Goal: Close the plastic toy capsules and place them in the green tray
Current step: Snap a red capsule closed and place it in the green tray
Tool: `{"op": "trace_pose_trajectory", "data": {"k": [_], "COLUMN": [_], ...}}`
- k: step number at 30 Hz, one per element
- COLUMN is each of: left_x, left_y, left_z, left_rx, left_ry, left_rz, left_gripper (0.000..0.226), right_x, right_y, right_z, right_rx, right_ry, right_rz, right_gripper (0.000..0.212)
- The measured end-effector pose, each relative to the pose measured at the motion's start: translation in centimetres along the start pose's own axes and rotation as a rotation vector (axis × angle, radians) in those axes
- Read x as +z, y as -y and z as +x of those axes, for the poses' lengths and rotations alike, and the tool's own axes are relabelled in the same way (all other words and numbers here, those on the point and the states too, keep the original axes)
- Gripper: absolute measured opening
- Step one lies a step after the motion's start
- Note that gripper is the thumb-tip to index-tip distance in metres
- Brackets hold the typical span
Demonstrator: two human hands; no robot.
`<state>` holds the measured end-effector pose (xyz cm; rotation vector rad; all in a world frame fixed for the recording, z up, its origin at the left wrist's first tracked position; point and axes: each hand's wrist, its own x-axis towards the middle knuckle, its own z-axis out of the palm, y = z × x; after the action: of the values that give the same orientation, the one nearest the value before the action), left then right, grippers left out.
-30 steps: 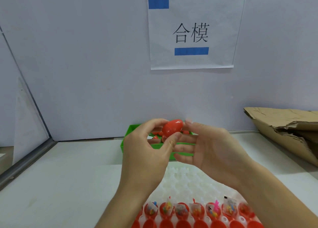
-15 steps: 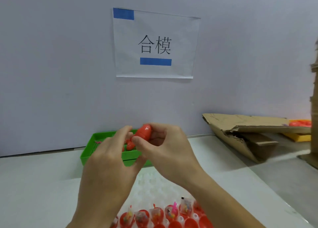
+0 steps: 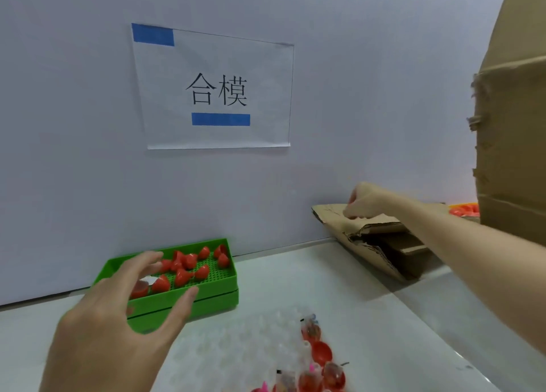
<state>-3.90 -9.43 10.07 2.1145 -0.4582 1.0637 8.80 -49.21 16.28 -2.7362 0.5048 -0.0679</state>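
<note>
Left hand: left hand (image 3: 118, 317) hovers over near-left part of green tray (image 3: 206, 285), fingers spread and relaxed, thumb toward tray's front wall, holds nothing.
Right hand: right hand (image 3: 366, 199) reaches far right, fingers curled down onto top flap of flattened cardboard box (image 3: 381, 238); cannot tell if it grips anything, fingertips hidden.
Closed capsules: red capsules (image 3: 189, 264) lie loose in the tray, spread across its floor from left to far-right corner; one partly hidden behind left fingers, blurred.
Green tray: sits at back of worktop (image 3: 295, 288), left of centre, near the wall; looks stacked on a second green tray.
Open capsules: open capsule halves (image 3: 322, 359) with small toys inside, at worktop's near edge, in a clear blister sheet (image 3: 236, 341); blurred.
Cardboard: box lies at back-right of worktop against the wall; tall cardboard piece (image 3: 514, 125) at right frame edge.
Orange items: orange pile (image 3: 464, 209) behind the box, far right, too small to tell.
Wall: paper sign (image 3: 215, 90) with two characters and blue tape strips.
</note>
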Motion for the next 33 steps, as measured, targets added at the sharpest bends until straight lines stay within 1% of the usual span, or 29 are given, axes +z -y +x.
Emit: {"op": "trace_pose_trajectory", "data": {"k": [1, 3, 5, 6, 7, 8, 9, 10, 11, 12, 14, 16, 17, 19, 22, 24, 25, 28, 33], "left_x": [0.1, 0.1, -0.1, -0.2, -0.3, -0.5, -0.6, -0.8, -0.9, -1.1, -1.2, -1.5, -1.6, -1.9, -2.1, -2.0, -2.0, -2.0, -1.8], "left_y": [0.1, 0.2, 0.2, 0.2, 0.2, 0.3, 0.3, 0.2, 0.1, 0.1, 0.1, 0.3, 0.5, 0.9, 1.5, 1.5, 1.5, 1.2, 1.3], "left_z": [-0.1, -0.1, 0.0, 0.1, 0.1, 0.1, 0.1, 0.1, 0.1, 0.1, 0.2, 0.4, 0.4, 0.6, 0.6, 0.6, 0.6, 0.6, 0.5], "left_rx": [-0.005, -0.005, -0.006, -0.010, -0.018, -0.038, -0.062, -0.089, -0.117, -0.142, -0.172, -0.198, -0.212, -0.236, -0.259, -0.264, -0.262, -0.243, -0.230], "left_ry": [0.006, 0.008, -0.004, -0.015, -0.025, -0.028, -0.026, -0.020, -0.009, 0.007, 0.037, 0.072, 0.097, 0.159, 0.245, 0.267, 0.273, 0.284, 0.296], "left_rz": [0.001, 0.017, 0.047, 0.062, 0.070, 0.072, 0.066, 0.058, 0.051, 0.045, 0.037, 0.027, 0.020, 0.018, 0.017, -0.004, -0.014, -0.029, -0.019], "left_gripper": [0.054, 0.051, 0.048, 0.044, 0.040, 0.037, 0.035, 0.032, 0.030, 0.027, 0.018, 0.009, 0.005, 0.008, 0.011, 0.012, 0.012, 0.013, 0.013], "right_x": [-0.1, -0.2, -0.7, -0.9, -1.1, -1.2, -1.2, -0.9, -0.4, 0.4, 2.0, 3.7, 4.4, 5.4, 6.0, 6.3, 6.3, 6.4, 6.2], "right_y": [-0.9, -2.7, -3.9, -4.4, -4.6, -4.5, -4.4, -3.9, -2.8, -1.5, 1.8, 5.2, 6.8, 9.6, 11.5, 11.4, 11.1, 9.5, 6.6], "right_z": [0.6, 1.5, 1.6, 1.7, 1.9, 2.0, 2.4, 2.5, 1.9, 1.1, -1.1, -3.9, -5.5, -8.7, -12.2, -13.3, -13.6, -13.6, -13.1], "right_rx": [0.033, 0.111, 0.160, 0.167, 0.172, 0.159, 0.117, 0.074, 0.013, -0.064, -0.257, -0.437, -0.505, -0.600, -0.654, -0.644, -0.631, -0.578, -0.474], "right_ry": [0.052, 0.062, 0.009, -0.042, -0.110, -0.154, -0.206, -0.252, -0.292, -0.334, -0.380, -0.404, -0.385, -0.252, 0.086, 0.255, 0.300, 0.362, 0.377], "right_rz": [-0.052, -0.160, -0.274, -0.293, -0.279, -0.289, -0.282, -0.268, -0.246, -0.206, -0.113, -0.001, 0.058, 0.142, 0.122, 0.090, 0.073, 0.009, -0.082], "right_gripper": [0.014, 0.012, 0.018, 0.021, 0.019, 0.012, 0.014, 0.030, 0.041, 0.046, 0.044, 0.037, 0.033, 0.031, 0.033, 0.031, 0.030, 0.025, 0.016]}}
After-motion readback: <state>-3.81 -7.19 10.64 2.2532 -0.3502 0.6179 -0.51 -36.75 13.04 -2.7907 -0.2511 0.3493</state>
